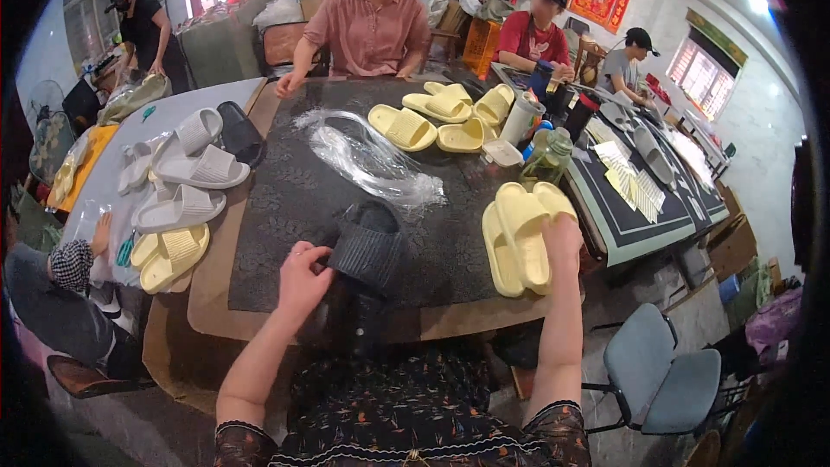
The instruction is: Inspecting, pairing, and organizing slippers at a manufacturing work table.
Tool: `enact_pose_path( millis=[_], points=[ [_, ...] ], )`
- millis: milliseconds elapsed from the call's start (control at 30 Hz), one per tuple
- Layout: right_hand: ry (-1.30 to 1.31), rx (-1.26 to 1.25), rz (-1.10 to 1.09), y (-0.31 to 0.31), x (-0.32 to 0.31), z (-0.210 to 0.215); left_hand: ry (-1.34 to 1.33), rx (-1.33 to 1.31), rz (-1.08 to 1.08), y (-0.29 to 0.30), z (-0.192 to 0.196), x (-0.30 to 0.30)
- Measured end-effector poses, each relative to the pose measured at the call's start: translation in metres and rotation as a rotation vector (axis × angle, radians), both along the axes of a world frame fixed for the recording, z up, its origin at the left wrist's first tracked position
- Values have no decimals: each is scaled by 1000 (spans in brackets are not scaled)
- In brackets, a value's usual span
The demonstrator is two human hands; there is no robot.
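Observation:
My left hand [304, 275] pinches the side of a black ribbed slipper [367, 246] at the near edge of the table. To the right, my right hand [563, 238] is closed on the right edge of a yellow slipper [524, 229] in a small cluster of yellow slippers, which partly cover one another. My right fingertips are partly hidden. Beyond the black slipper lies a heap of clear plastic bags [372, 160]. More yellow slippers [450, 102] are grouped farther back.
Grey slippers [203, 164] and a yellow pair [175, 255] lie on the left. Bottles and a glass jar [550, 156] stand at the back right. A blue-grey chair [644, 363] is at my right. Several people sit or stand around the tables.

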State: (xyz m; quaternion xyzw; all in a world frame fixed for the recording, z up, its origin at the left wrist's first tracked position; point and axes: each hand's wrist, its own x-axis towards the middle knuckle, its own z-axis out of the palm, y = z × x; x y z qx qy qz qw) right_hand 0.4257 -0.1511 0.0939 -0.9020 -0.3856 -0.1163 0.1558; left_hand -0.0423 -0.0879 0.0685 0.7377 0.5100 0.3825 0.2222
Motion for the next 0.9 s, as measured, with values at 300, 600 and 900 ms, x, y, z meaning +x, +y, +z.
enact_pose_path(
  millis=[300,600,900],
  points=[
    [449,216,598,9,-134,-21,151,155,-199,-15,-51,48],
    [525,195,894,93,-209,-57,195,12,-346,-14,-56,23],
    [415,-76,864,165,-238,-89,174,4,-482,5,-66,6]
  ],
)
